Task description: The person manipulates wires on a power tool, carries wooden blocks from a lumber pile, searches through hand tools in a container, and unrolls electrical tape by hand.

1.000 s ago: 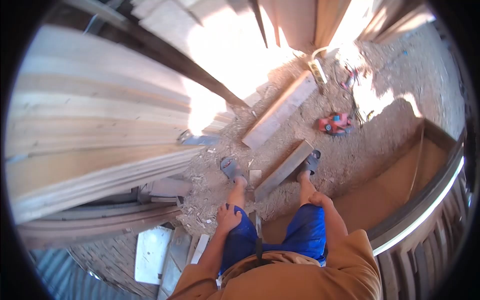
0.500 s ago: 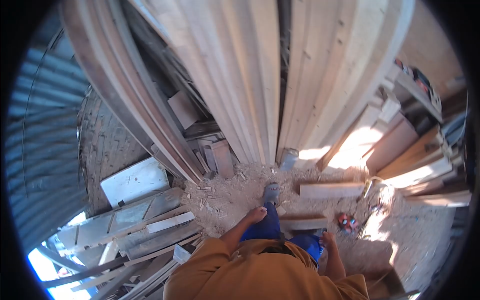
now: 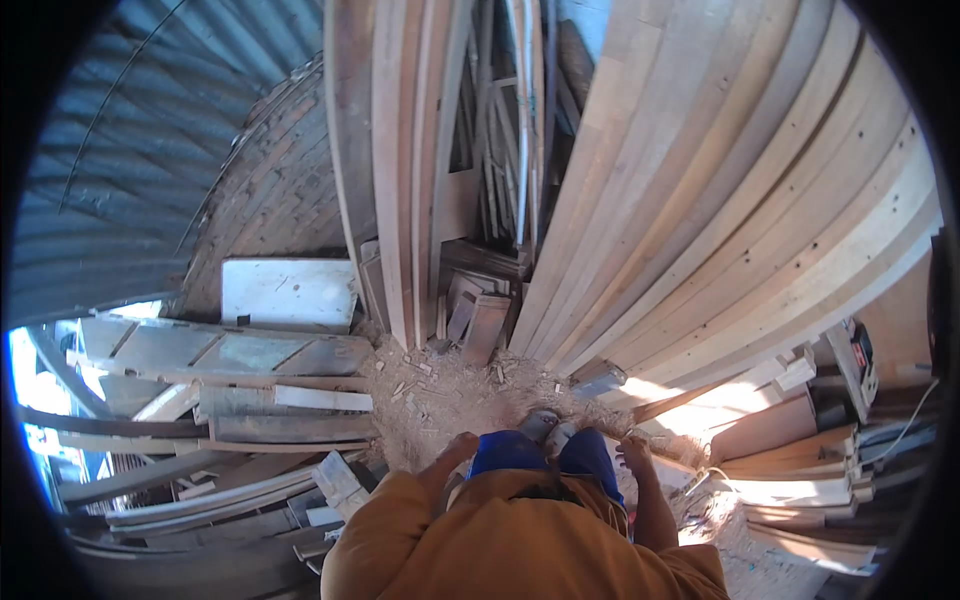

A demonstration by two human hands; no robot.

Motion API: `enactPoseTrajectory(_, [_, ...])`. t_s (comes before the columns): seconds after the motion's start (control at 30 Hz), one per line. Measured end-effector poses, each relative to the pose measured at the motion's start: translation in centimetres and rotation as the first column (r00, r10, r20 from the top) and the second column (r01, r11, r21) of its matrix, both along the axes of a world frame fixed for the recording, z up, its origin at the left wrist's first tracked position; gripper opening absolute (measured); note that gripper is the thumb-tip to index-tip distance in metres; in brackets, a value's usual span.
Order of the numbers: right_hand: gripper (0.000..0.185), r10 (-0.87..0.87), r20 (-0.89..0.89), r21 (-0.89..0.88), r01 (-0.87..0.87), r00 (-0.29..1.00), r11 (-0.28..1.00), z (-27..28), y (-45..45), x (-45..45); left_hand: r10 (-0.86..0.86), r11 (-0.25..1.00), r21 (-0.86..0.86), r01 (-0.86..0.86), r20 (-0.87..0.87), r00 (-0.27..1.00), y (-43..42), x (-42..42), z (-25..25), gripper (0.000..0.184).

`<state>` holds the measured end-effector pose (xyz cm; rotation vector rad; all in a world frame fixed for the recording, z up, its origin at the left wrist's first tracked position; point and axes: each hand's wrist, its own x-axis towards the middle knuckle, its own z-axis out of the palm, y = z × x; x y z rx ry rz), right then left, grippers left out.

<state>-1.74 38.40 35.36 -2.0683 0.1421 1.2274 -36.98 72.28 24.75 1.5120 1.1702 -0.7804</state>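
Note:
Low in the view, my left hand (image 3: 460,447) hangs beside my blue trousers (image 3: 497,450). Nothing shows in it, and its fingers are too small and bunched to read clearly. On the other side, my right hand (image 3: 632,454) is by my right thigh with its fingers somewhat apart and holds nothing. Both arms are lowered, and neither hand touches any wood. Ahead of me, tall planks (image 3: 690,190) lean upright in a wide stack. A narrower group of upright boards (image 3: 408,180) stands to their left. Short wood offcuts (image 3: 487,327) sit between the two groups at floor level.
Sawdust and chips cover the floor (image 3: 425,400). To the left lie a white panel (image 3: 288,293) and piled boards (image 3: 290,428), beside a corrugated metal wall (image 3: 110,190). A metal can (image 3: 600,380) is at the planks' foot. More stacked timber (image 3: 790,465) is at right.
My view has swung left, so the planks now appear further right. I have moved forward, and both hands stay low at my sides.

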Motion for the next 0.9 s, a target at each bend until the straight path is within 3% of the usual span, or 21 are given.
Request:
enactPoseTrajectory(0.03, [0.028,0.017,-0.043,-0.038,-0.018,0.999,0.999,-0.4,0.3,0.5,-0.054,0.999,0.002,0.054,-0.018,0.998,-0.8,-0.1,0.5,0.03])
enactPoseTrajectory(0.1, [0.024,0.075,-0.126,-0.113,-0.089,0.989,0.99,-3.0,-0.2,2.1,-0.203,0.974,-0.039,0.221,0.263,0.943,-3.2,-1.1,0.4,0.036])
enactPoseTrajectory(0.13, [0.023,0.262,-0.105,-0.078,-0.27,0.959,0.96,-4.1,-0.1,2.9,-0.256,0.956,-0.03,0.29,0.394,0.883,-4.7,-1.8,0.3,0.04])
enactPoseTrajectory(0.2, [0.023,0.468,-0.094,-0.09,-0.476,0.879,0.875,-4.6,1.3,4.6,-0.415,0.905,0.089,0.417,0.403,0.816,-7.1,-1.6,-0.3,0.048])
enactPoseTrajectory(0.23, [0.023,0.517,-0.099,-0.1,-0.526,0.85,0.845,-4.5,2.4,5.4,-0.036,0.994,-0.081,0.069,0.356,0.934,-8.2,-1.0,1.2,0.049])
enactPoseTrajectory(0.27, [0.023,0.546,-0.104,-0.104,-0.555,0.831,0.825,-4.4,3.5,6.2,0.343,0.93,-0.228,-0.289,0.253,0.905,-9.2,-1.0,2.9,0.05])
enactPoseTrajectory(0.33, [0.023,0.587,-0.122,-0.093,-0.598,0.8,0.796,-4.3,5.6,8.0,0.472,0.879,-0.19,-0.437,0.476,0.742,-10.9,-1.7,7.1,0.049])
enactPoseTrajectory(0.4, [0.023,0.564,-0.196,-0.037,-0.581,0.802,0.813,-4.0,8.8,9.5,0.771,0.609,-0.317,-0.727,0.452,0.449,-12.4,-1.6,8.3,0.047])
enactPoseTrajectory(0.43, [0.024,0.543,-0.246,-0.007,-0.561,0.803,0.828,-3.6,10.7,10.1,0.94,0.299,-0.41,-0.862,0.285,0.19,-13.1,-1.2,8.3,0.045])
enactPoseTrajectory(0.47, [0.025,0.586,-0.24,-0.013,-0.606,0.774,0.795,-3.7,12.2,10.5,0.99,-0.044,-0.446,-0.894,0.101,-0.099,-14.2,-1.4,8.5,0.044])
enactPoseTrajectory(0.53, [0.024,0.636,-0.153,-0.058,-0.65,0.756,0.758,-3.4,15.5,10.1,0.971,-0.181,-0.435,-0.882,0.066,-0.232,-16.3,-2.5,8.3,0.04])
enactPoseTrajectory(0.63, [0.025,0.76,-0.195,-0.015,-0.777,0.619,0.629,-7.6,19.5,11.9,0.912,-0.333,-0.422,-0.843,0.085,-0.402,-17.6,-4.0,10.5,0.037])
enactPoseTrajectory(0.67, [0.022,0.788,-0.079,-0.097,-0.791,0.611,0.604,-5.4,21.3,9.9,0.886,-0.38,-0.413,-0.827,0.094,-0.454,-18.6,-5.2,11.3,0.036])
enactPoseTrajectory(0.77, [0.021,0.858,-0.145,-0.063,-0.87,0.493,0.489,-2.5,27.2,5.6,0.609,-0.594,-0.509,-0.623,0.221,-0.762,-21.4,-8.8,12.7,0.033])
enactPoseTrajectory(0.8, [0.018,0.909,-0.079,-0.073,-0.912,0.409,0.404,-1.4,29.2,3.7,0.488,-0.692,-0.453,-0.562,0.281,-0.826,-21.8,-9.9,13.5,0.032])
enactPoseTrajectory(0.83, [0.019,0.925,-0.055,-0.088,-0.925,0.375,0.37,-1.6,31.4,2.0,0.365,-0.778,-0.397,-0.486,0.343,-0.865,-21.9,-11.0,15.5,0.031])
enactPoseTrajectory(0.9, [0.022,0.949,-0.012,-0.119,-0.942,0.316,0.313,-3.8,35.1,-1.7,0.305,-0.802,-0.306,-0.514,0.53,-0.792,-23.5,-15.2,15.4,0.051])
